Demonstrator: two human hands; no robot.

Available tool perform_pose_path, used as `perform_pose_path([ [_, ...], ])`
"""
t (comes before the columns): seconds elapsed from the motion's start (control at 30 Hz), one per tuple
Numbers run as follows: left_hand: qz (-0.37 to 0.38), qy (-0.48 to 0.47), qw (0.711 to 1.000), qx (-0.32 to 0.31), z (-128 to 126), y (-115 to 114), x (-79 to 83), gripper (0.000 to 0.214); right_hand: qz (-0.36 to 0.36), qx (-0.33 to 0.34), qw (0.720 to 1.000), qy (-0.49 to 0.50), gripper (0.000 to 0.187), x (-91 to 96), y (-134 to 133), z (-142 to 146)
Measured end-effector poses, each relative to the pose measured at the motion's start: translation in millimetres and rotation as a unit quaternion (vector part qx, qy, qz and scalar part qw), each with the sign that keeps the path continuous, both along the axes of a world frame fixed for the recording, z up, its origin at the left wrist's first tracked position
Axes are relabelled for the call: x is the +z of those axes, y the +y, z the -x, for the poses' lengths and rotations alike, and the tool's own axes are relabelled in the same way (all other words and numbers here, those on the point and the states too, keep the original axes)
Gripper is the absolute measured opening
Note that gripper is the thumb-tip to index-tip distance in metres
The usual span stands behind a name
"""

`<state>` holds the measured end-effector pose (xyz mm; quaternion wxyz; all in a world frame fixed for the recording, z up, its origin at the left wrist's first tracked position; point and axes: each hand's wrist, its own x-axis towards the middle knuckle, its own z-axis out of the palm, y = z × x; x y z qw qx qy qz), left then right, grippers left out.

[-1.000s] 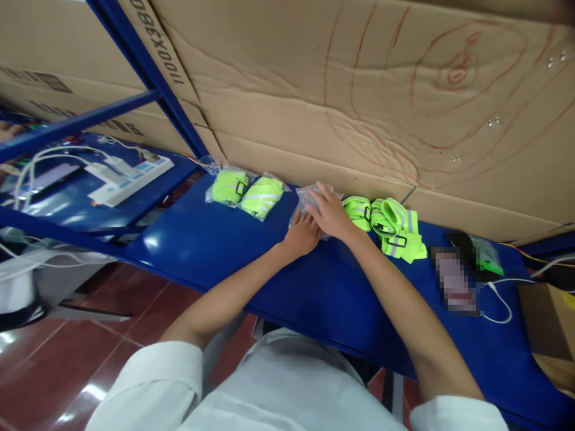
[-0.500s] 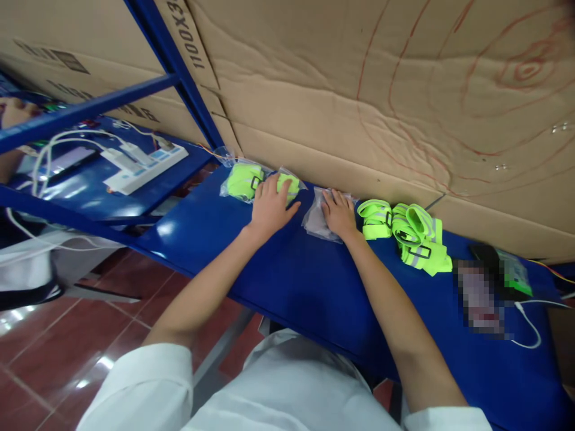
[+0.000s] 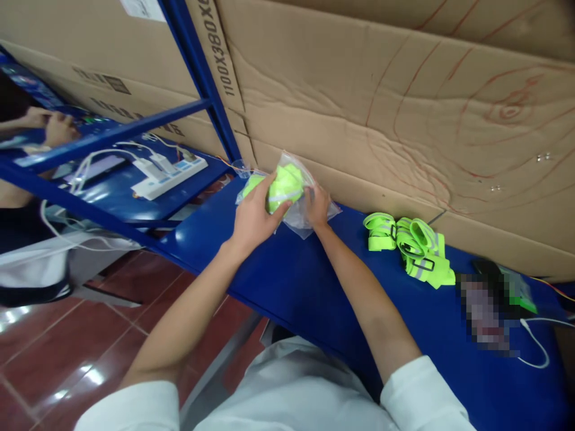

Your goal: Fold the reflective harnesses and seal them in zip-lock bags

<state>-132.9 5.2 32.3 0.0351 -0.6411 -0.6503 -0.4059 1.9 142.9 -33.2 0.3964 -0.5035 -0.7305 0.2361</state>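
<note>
My left hand (image 3: 255,216) is closed around a neon yellow-green reflective strap bundle (image 3: 288,181) in a clear plastic bag, raised and tilted above the table. The fingers of my right hand (image 3: 318,205) are closed at the right edge of that bag, its fingertips partly hidden by the plastic. Beneath and between my hands lie flat clear plastic bags (image 3: 300,226). Another bagged strap bundle (image 3: 252,181) rests behind my left hand, partly covered by it. To the right sit rolled strap bundles without bags, a smaller one (image 3: 381,232) and a larger pile (image 3: 424,251).
Cardboard (image 3: 323,114) walls the back of the blue table (image 3: 287,281). A blue metal frame (image 3: 193,66) divides it from a neighbouring table with a white power strip (image 3: 171,178) and another person's hands (image 3: 58,129). A blurred-out object (image 3: 487,314) and white cable lie right.
My left hand has lifted the right-hand bagged bundle off the table. My right hand has moved left from the flat bags to this bundle's bag. The camera view has shifted slightly.
</note>
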Motion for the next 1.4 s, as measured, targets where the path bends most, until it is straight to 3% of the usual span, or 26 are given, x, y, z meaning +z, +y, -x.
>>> perform_pose_path([
  [0.07,-0.006,0.015,0.999,-0.034,-4,-9,-4.1,0.068,0.001,0.021,0.998,0.058,0.042,15.0,-2,-8],
  [0.17,-0.044,0.052,0.991,-0.115,-18,-17,-13.8,0.065,0.036,0.045,0.991,0.119,0.064,32.3,-17,-54],
  [0.2,-0.053,0.067,0.985,-0.146,-25,-19,-16.8,0.064,0.067,0.064,0.986,0.138,0.071,36.2,-26,-76],
  [0.27,-0.052,0.100,0.971,-0.210,-40,-22,-22.2,0.062,0.210,0.133,0.935,0.255,0.061,41.0,-50,-123],
  [0.4,0.002,0.160,0.931,-0.329,-73,-29,-35.3,0.056,0.282,0.107,0.918,0.257,0.052,33.9,-106,-201],
  [0.5,0.036,0.181,0.905,-0.382,-95,-31,-46.8,0.052,0.322,0.063,0.907,0.265,0.050,15.4,-142,-231],
  [0.6,0.053,0.222,0.897,-0.380,-113,-31,-53.3,0.051,0.338,0.021,0.896,0.286,0.048,-0.6,-167,-244],
  [0.73,0.068,0.253,0.899,-0.351,-131,-28,-50.8,0.051,0.342,0.001,0.886,0.313,0.045,-6.3,-176,-253],
  [0.93,0.095,0.146,0.874,-0.454,-166,-16,-47.3,0.059,0.342,-0.004,0.872,0.350,0.040,-6.5,-172,-258],
  [1.1,0.111,0.033,0.891,-0.438,-184,-15,-58.5,0.044,0.299,0.007,0.889,0.347,0.036,2.3,-179,-256],
  [1.27,0.091,0.097,0.906,-0.402,-180,-22,-68.6,0.026,0.258,-0.040,0.918,0.298,0.038,3.6,-183,-257],
  [1.4,0.072,0.077,0.910,-0.402,-177,-22,-72.3,0.012,0.286,-0.048,0.925,0.247,0.041,-5.5,-182,-256],
])
